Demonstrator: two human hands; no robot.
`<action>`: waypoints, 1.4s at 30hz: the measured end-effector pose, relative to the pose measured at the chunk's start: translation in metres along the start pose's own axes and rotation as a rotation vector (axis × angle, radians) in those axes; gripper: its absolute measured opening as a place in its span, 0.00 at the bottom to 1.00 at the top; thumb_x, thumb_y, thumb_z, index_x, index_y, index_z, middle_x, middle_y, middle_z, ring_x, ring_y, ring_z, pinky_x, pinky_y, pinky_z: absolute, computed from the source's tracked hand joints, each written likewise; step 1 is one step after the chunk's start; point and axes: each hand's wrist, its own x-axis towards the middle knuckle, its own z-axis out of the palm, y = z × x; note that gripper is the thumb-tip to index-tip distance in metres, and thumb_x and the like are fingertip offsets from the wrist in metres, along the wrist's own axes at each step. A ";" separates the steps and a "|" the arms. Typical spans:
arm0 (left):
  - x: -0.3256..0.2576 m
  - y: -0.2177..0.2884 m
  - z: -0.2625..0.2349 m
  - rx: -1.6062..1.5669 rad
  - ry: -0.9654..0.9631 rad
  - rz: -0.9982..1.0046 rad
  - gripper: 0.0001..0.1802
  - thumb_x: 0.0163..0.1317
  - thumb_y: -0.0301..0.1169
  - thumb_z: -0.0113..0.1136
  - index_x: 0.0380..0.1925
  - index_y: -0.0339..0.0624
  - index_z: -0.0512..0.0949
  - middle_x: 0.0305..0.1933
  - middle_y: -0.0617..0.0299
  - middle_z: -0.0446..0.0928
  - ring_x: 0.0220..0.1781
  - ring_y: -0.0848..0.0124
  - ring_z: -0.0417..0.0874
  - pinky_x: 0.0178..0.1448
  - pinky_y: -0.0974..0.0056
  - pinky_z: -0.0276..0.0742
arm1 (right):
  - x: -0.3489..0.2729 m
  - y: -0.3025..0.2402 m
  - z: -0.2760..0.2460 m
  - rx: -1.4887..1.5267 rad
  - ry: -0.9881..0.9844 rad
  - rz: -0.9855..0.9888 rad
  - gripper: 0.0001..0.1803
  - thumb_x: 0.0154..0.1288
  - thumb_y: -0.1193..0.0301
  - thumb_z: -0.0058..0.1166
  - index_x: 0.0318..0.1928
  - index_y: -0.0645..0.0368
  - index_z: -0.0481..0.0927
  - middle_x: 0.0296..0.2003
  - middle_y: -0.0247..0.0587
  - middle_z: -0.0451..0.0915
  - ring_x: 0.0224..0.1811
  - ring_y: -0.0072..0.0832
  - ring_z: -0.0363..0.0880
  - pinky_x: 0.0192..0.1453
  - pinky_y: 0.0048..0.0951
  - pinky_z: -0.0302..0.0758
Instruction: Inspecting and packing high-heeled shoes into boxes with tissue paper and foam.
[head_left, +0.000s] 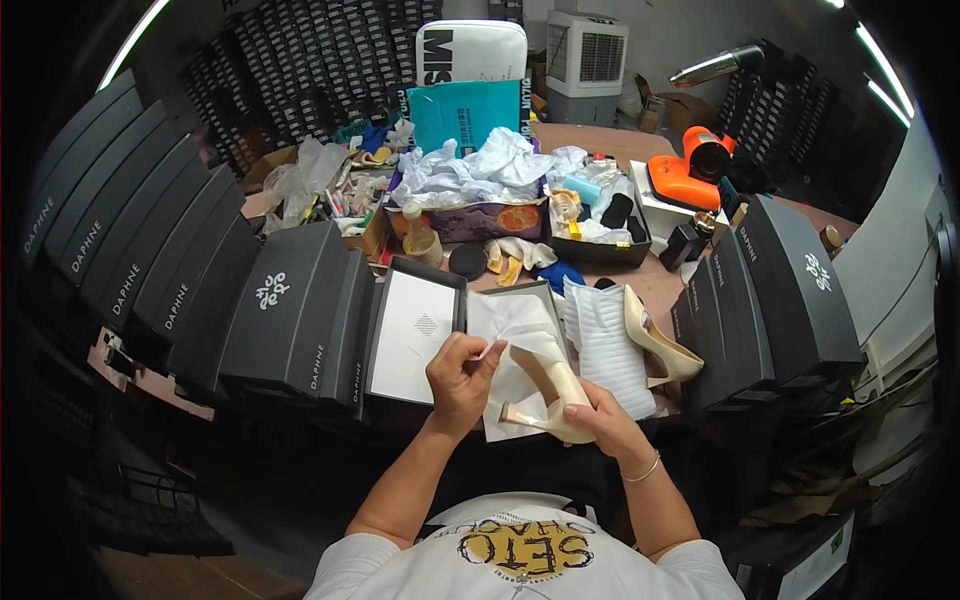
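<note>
My right hand (608,422) grips a cream high-heeled shoe (568,398) by its back part, its heel pointing toward the left. White tissue paper (508,318) lies over the shoe's front end, and my left hand (462,380) pinches the paper's edge. Beneath them is an open dark shoebox (546,292), partly hidden by paper, shoe and hands. A second cream shoe (660,348) rests to the right against a white padded wrap (604,345). Left of the box sits a dark box part with a white inside (412,350).
Dark shoeboxes stand stacked on the left (290,310) and right (800,290). Behind the work area are a purple carton (480,222) heaped with crumpled paper, a black tray (600,252) of small items, a jar (422,245) and an orange device (685,180).
</note>
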 end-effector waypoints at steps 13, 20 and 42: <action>-0.048 0.015 -0.040 0.066 -0.152 0.080 0.19 0.50 0.18 0.62 0.45 0.37 0.82 0.38 0.53 0.78 0.32 0.62 0.83 0.35 0.63 0.79 | 0.009 0.012 0.039 0.325 -0.039 -0.049 0.41 0.61 0.62 0.62 0.69 0.62 0.59 0.56 0.42 0.72 0.57 0.28 0.73 0.60 0.27 0.72; -0.077 0.018 -0.017 -0.163 -0.202 0.172 0.22 0.48 0.15 0.59 0.46 0.38 0.83 0.30 0.60 0.78 0.26 0.67 0.79 0.30 0.69 0.74 | 0.039 0.067 0.049 0.597 0.121 -0.343 0.30 0.71 0.55 0.50 0.67 0.57 0.64 0.61 0.39 0.72 0.62 0.32 0.72 0.66 0.36 0.70; -0.110 0.006 -0.038 -0.303 -0.170 -0.123 0.47 0.55 0.50 0.70 0.68 0.37 0.60 0.47 0.52 0.76 0.48 0.59 0.80 0.51 0.61 0.77 | 0.016 0.084 0.006 0.178 0.433 -0.352 0.17 0.69 0.62 0.49 0.52 0.57 0.77 0.48 0.43 0.79 0.51 0.37 0.77 0.59 0.39 0.72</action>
